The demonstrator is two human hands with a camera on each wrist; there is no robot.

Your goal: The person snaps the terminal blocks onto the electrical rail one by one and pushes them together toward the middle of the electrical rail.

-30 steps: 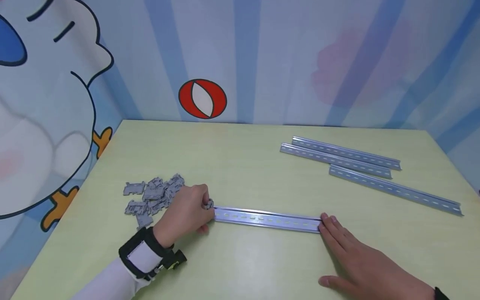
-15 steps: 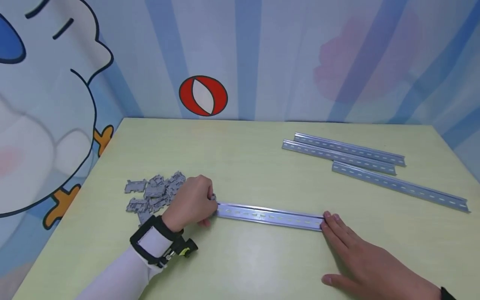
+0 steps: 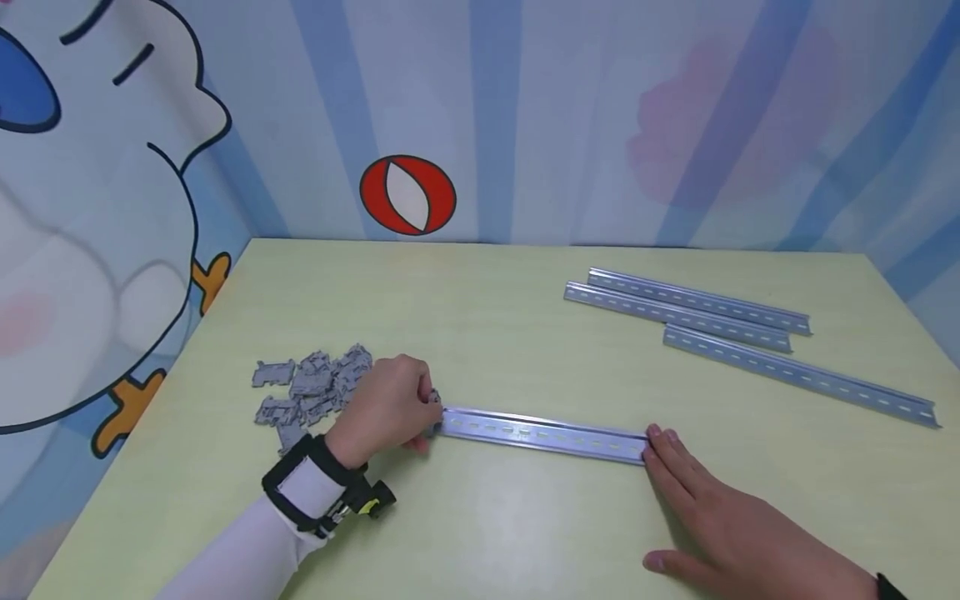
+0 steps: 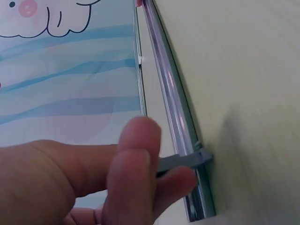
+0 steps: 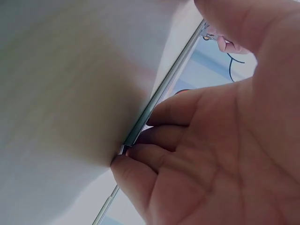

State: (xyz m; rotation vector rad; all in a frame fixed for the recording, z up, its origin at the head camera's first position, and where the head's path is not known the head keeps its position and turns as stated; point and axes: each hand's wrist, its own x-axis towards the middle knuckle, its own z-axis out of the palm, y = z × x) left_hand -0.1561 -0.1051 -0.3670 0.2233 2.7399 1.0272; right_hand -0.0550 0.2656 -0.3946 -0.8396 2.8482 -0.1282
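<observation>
A slotted metal DIN rail (image 3: 540, 435) lies lengthwise across the table. Near its left end my left hand (image 3: 382, 412) pinches a small grey plastic clip (image 4: 185, 161) between thumb and fingers. In the left wrist view the clip sits crosswise on the rail, with a short length of rail showing beyond it. My fingers partly hide the clip in the head view. At the rail's other end my right hand (image 3: 720, 517) lies with straight fingers, the fingertips against the rail end and the thumb spread apart.
A heap of several grey plastic clips (image 3: 311, 383) lies left of my left hand. Further DIN rails (image 3: 795, 371) rest side by side at the back right. A printed wall (image 3: 547, 125) rises behind the table (image 3: 450, 317).
My left hand has shifted slightly to the right with the clip, at the left end of the rail. My right hand keeps its place at the other end.
</observation>
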